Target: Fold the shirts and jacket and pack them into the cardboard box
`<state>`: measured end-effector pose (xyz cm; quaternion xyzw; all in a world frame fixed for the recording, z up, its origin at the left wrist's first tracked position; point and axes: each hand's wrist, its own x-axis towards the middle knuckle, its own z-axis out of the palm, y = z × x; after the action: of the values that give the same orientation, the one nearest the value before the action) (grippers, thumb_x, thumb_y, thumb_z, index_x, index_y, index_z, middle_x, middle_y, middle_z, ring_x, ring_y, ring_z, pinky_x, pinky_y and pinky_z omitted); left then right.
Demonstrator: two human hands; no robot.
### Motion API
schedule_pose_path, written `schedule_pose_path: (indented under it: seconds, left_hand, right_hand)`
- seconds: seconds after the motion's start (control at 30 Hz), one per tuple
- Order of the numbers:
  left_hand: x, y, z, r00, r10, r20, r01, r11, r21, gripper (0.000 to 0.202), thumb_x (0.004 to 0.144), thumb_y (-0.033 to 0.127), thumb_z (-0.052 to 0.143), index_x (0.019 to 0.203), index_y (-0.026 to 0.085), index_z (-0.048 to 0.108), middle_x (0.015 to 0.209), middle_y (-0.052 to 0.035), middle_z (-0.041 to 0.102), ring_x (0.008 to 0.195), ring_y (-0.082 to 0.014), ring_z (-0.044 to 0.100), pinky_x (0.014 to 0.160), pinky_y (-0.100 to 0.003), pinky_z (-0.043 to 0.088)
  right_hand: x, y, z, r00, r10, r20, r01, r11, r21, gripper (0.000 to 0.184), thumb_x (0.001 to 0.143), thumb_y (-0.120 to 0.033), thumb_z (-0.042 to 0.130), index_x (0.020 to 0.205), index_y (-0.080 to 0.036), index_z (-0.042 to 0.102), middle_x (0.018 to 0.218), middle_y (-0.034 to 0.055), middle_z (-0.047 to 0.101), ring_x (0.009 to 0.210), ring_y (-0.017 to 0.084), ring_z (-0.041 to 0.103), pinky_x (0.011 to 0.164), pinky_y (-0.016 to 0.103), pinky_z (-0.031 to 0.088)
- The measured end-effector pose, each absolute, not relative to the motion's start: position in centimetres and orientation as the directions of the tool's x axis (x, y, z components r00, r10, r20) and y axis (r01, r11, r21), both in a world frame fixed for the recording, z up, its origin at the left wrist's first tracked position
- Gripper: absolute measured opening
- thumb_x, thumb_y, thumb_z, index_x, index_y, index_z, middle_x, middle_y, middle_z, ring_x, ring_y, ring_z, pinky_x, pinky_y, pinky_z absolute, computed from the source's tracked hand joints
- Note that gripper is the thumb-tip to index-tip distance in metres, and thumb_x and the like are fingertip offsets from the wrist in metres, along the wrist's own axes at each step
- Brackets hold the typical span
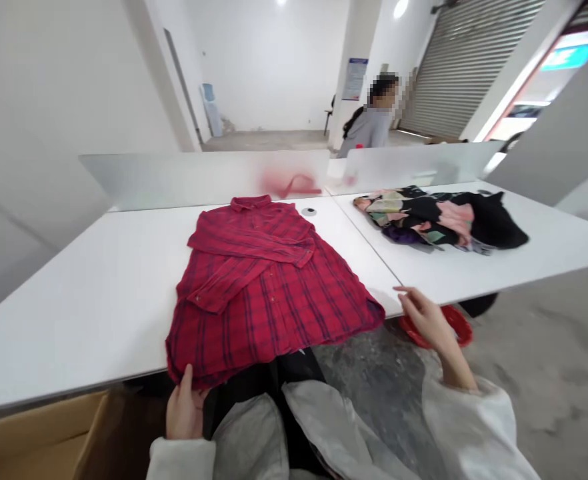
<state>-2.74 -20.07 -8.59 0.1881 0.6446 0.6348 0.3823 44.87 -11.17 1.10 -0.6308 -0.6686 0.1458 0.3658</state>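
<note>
Neatly folded flannel shirt [269,300], left hand [185,410] touching

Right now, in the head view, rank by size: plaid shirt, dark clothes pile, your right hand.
Largest first: red plaid shirt, then pile of dark patterned clothes, then right hand. The hand is nearest the camera, so that ranking is less sure.

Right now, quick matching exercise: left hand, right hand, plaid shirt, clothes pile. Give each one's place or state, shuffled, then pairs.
1. left hand
2. right hand
3. red plaid shirt
4. mixed clothes pile

A. heaped on the right-hand table
B. at the shirt's lower hem
C. laid flat, sleeves folded across its front
D. fingers at that table's front edge

Pairs: 1-B, 2-D, 3-C, 4-A
</note>
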Motion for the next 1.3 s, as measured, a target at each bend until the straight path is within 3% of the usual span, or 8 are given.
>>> schedule_pose_path:
  seconds: [0.1, 0.33, 0.5, 0.6, 0.73, 0.87, 0.97, 1.3]
  left_hand:
    - [-3.3, -19.8, -8.7, -0.722, 0.667, -0.183, -0.125, 0.135, 0.983, 0.043, 0.076, 0.049, 0.059, 0.105, 0.017, 0.06, 0.098, -0.0081, 0.068, 0.08, -0.021, 0.067, 0.068, -0.034, 0.058]
    - [-5.1, -22.6, -6.2, -0.687, 0.7, 0.195, 0.36, 0.095, 0.928, 0.068, 0.084, 0.047, 0.05, 0.144, 0.023, 0.03, 0.077, 0.0004, 0.064, 0.066, -0.0168, 0.063, 0.07, -0.032, 0.055]
    - [-7.2, -23.7, -7.2, -0.289, 0.834, 0.469, 0.818, -0.04, 0.574, 0.053, 0.089, 0.037, 0.04, 0.141, 0.028, 0.036, 0.098, -0.008, 0.063, 0.095, -0.0258, 0.06, 0.09, -0.042, 0.048]
    - [-8.2, -23.1, -7.9, -0.118, 0.798, 0.592, 0.961, -0.058, 0.27, 0.053, 0.087, 0.028, 0.046, 0.14, 0.029, 0.039, 0.099, -0.0106, 0.058, 0.098, -0.0277, 0.058, 0.097, -0.047, 0.043]
    - [-8.6, -22.1, -7.3, -0.009, 0.739, 0.673, 0.996, -0.052, 0.07, 0.062, 0.084, 0.023, 0.054, 0.14, 0.041, 0.035, 0.123, -0.0101, 0.051, 0.124, -0.0334, 0.044, 0.103, -0.054, 0.036]
    - [-8.1, -21.0, -6.1, 0.12, 0.798, 0.591, 0.981, -0.188, 0.054, 0.066, 0.084, 0.016, 0.05, 0.142, 0.041, 0.031, 0.147, -0.0036, 0.035, 0.139, -0.033, 0.022, 0.11, -0.056, 0.026]
    - [-7.8, -20.2, -5.6, 0.225, 0.827, 0.515, 0.957, -0.287, 0.043, 0.062, 0.082, 0.011, 0.045, 0.139, 0.034, 0.04, 0.144, -0.0042, 0.042, 0.137, -0.0298, 0.028, 0.113, -0.055, 0.02]
    - [-9.0, -20.1, -5.2, 0.281, 0.787, 0.549, 0.827, -0.489, 0.277, 0.052, 0.085, 0.012, 0.035, 0.134, 0.025, 0.049, 0.129, -0.004, 0.059, 0.122, -0.0194, 0.052, 0.108, -0.039, 0.036]
  right_hand:
    - [44.7, -15.0, -1.3, -0.053, 0.983, 0.178, 0.708, 0.163, -0.687, 0.049, 0.087, -0.049, 0.042, 0.126, -0.02, 0.052, 0.075, 0.0049, 0.065, 0.062, 0.016, 0.06, 0.058, 0.029, 0.053]
    - [40.0, -15.3, -3.3, 0.171, 0.94, 0.294, 0.611, 0.133, -0.78, 0.062, 0.088, -0.05, 0.039, 0.145, -0.03, 0.026, 0.107, 0.0075, 0.066, 0.083, 0.018, 0.064, 0.077, 0.035, 0.053]
    - [40.1, -13.9, -2.3, 0.115, 0.944, 0.308, 0.619, 0.174, -0.766, 0.062, 0.091, -0.039, 0.037, 0.147, -0.018, 0.023, 0.109, 0.0116, 0.064, 0.088, 0.018, 0.064, 0.079, 0.034, 0.053]
    - [41.3, -13.5, -1.7, -0.143, 0.92, 0.364, 0.75, 0.341, -0.567, 0.05, 0.091, -0.022, 0.031, 0.141, -0.024, 0.039, 0.123, 0.011, 0.058, 0.106, 0.018, 0.059, 0.09, 0.036, 0.049]
    - [42.3, -13.0, -2.2, -0.37, 0.838, 0.4, 0.898, 0.434, -0.078, 0.057, 0.085, -0.008, 0.037, 0.135, -0.032, 0.046, 0.147, 0.0092, 0.033, 0.135, 0.028, 0.032, 0.102, 0.053, 0.036]
    - [41.2, -12.3, -3.6, -0.443, 0.793, 0.42, 0.895, 0.421, 0.148, 0.063, 0.08, -0.006, 0.046, 0.138, -0.031, 0.042, 0.156, 0.0077, 0.011, 0.141, 0.034, 0.011, 0.106, 0.061, 0.025]
    - [40.2, -11.9, -4.9, -0.523, 0.747, 0.41, 0.849, 0.497, 0.176, 0.064, 0.08, -0.006, 0.046, 0.14, -0.028, 0.039, 0.152, 0.0085, 0.024, 0.141, 0.031, 0.012, 0.107, 0.06, 0.025]
    - [40.5, -12.1, -4.3, -0.521, 0.667, 0.532, 0.76, 0.646, -0.065, 0.045, 0.09, -0.013, 0.034, 0.13, -0.024, 0.051, 0.121, 0.008, 0.063, 0.119, 0.021, 0.052, 0.1, 0.045, 0.043]
